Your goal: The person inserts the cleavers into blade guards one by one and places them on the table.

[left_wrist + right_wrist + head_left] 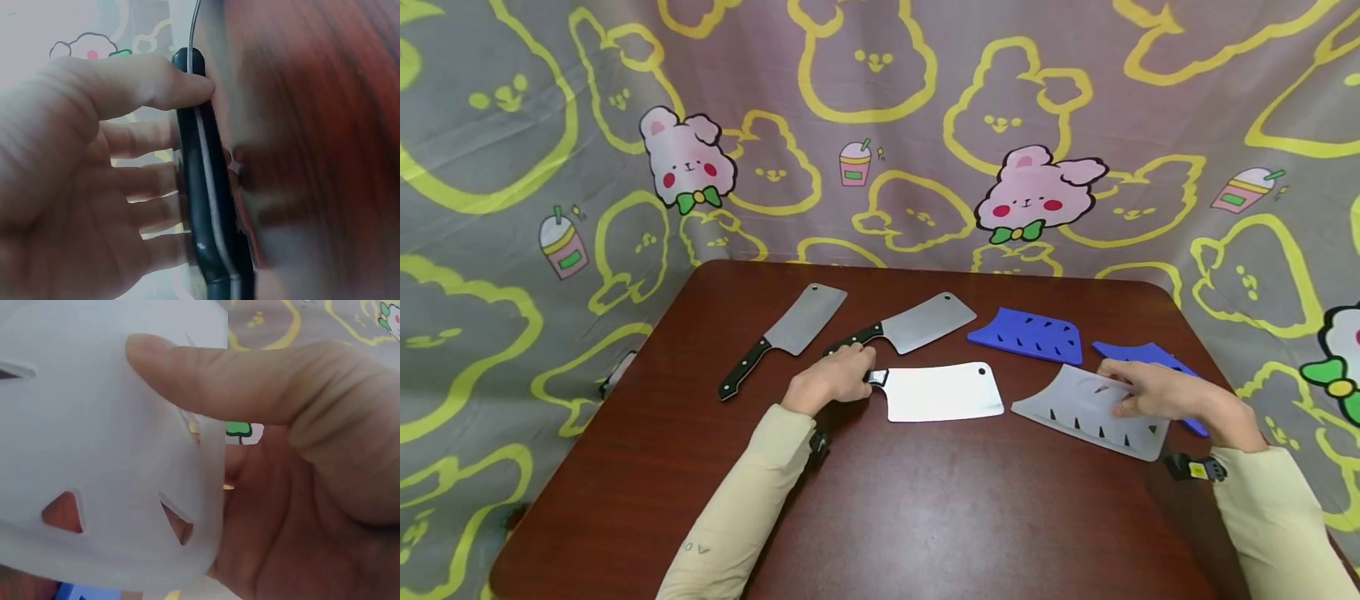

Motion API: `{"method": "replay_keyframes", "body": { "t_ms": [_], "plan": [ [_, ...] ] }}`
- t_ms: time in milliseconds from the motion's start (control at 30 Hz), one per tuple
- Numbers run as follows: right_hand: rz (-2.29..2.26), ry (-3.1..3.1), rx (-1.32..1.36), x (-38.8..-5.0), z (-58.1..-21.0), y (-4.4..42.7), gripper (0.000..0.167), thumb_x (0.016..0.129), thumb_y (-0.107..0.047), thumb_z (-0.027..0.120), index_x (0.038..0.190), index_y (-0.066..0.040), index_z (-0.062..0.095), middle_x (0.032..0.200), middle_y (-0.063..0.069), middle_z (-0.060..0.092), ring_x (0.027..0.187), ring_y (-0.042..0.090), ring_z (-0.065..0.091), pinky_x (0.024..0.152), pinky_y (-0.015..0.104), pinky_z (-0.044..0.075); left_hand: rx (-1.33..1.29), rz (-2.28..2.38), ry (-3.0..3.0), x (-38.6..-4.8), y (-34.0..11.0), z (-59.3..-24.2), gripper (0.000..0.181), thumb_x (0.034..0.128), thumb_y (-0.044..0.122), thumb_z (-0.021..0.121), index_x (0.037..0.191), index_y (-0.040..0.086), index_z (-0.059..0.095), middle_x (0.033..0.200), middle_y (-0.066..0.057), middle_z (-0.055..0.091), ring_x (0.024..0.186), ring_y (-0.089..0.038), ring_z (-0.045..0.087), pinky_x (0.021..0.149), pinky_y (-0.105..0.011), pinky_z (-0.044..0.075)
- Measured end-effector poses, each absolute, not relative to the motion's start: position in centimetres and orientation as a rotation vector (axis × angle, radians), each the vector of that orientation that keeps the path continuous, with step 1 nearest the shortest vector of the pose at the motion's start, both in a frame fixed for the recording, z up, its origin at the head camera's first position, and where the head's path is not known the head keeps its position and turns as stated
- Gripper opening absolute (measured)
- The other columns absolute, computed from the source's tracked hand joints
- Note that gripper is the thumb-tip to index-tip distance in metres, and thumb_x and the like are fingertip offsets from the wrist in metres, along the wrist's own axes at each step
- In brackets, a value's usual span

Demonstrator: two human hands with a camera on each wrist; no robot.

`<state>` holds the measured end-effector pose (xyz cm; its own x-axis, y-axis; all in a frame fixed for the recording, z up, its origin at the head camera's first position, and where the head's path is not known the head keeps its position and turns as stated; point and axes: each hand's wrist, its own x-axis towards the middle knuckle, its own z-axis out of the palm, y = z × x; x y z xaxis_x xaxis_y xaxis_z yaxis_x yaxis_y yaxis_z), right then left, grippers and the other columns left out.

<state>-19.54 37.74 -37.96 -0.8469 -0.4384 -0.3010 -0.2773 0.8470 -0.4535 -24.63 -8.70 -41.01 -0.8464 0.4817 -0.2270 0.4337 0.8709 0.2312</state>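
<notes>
My left hand (835, 377) grips the black handle (209, 187) of a cleaver (943, 392), its bright blade pointing right over the table. In the left wrist view the thumb presses on the handle from one side and the fingers lie on the other. My right hand (1168, 396) pinches a translucent white blade cover (1075, 412) with triangular slots. The thumb lies on its face in the right wrist view, while the fingers are mostly hidden behind it. Cleaver blade and white cover are slightly apart, facing each other.
A second cleaver (808, 321) lies at the left, and a third cleaver (928, 323) lies just behind the held one. One blue blade cover (1033, 336) sits at the back right; another blue cover (1138, 353) is partly hidden behind my right hand. A patterned curtain (910, 208) hangs behind the brown table (925, 508).
</notes>
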Motion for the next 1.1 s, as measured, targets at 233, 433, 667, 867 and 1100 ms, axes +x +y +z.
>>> {"method": "replay_keyframes", "body": {
  "t_ms": [233,433,667,867,1100],
  "plan": [
    [-0.721,2.553,-0.776,-19.5,-37.3,37.9,0.02,0.091,-0.013,0.068,0.106,-0.017,0.057,0.095,0.0,0.062,0.079,0.006,0.057,0.063,0.024,0.046,0.698,0.399,2.748,-25.1,-9.0,-41.0,0.023,0.0871,0.016,0.068,0.102,0.009,0.052,0.09,-0.005,0.057,0.079,-0.018,0.055,0.071,-0.032,0.045],
    [-0.69,2.594,-0.731,-19.7,-35.8,37.4,0.029,0.093,-0.02,0.067,0.121,-0.019,0.059,0.107,-0.001,0.066,0.087,0.005,0.062,0.069,0.024,0.052,0.646,0.5,2.747,-25.2,-9.4,-40.5,0.026,0.0868,0.019,0.067,0.103,0.012,0.048,0.083,-0.004,0.058,0.071,-0.018,0.056,0.065,-0.031,0.044],
    [-0.656,2.777,-0.663,-19.8,-34.2,36.7,0.032,0.089,-0.027,0.072,0.119,-0.021,0.065,0.1,-0.006,0.07,0.082,0.002,0.062,0.067,0.025,0.052,0.62,0.605,2.74,-25.2,-10.1,-39.6,0.028,0.0858,0.021,0.067,0.1,0.012,0.046,0.078,-0.005,0.058,0.066,-0.016,0.052,0.061,-0.028,0.041],
    [-0.746,2.781,-0.782,-19.9,-33.6,36.5,0.026,0.092,-0.02,0.069,0.117,-0.019,0.067,0.099,-0.008,0.071,0.08,0.001,0.064,0.068,0.024,0.052,0.587,0.748,2.76,-25.2,-11.1,-38.1,0.027,0.0901,0.021,0.062,0.113,0.013,0.051,0.092,-0.005,0.062,0.075,-0.018,0.054,0.069,-0.032,0.043],
    [-0.795,2.798,-0.822,-20.4,-33.2,36.5,0.025,0.095,-0.019,0.064,0.12,-0.019,0.067,0.105,-0.007,0.071,0.087,0.004,0.066,0.073,0.025,0.054,0.598,0.881,2.761,-25.2,-12.4,-37.2,0.025,0.0957,0.038,0.058,0.109,0.016,0.058,0.091,-0.003,0.061,0.075,-0.017,0.055,0.07,-0.032,0.044]
  ]
}}
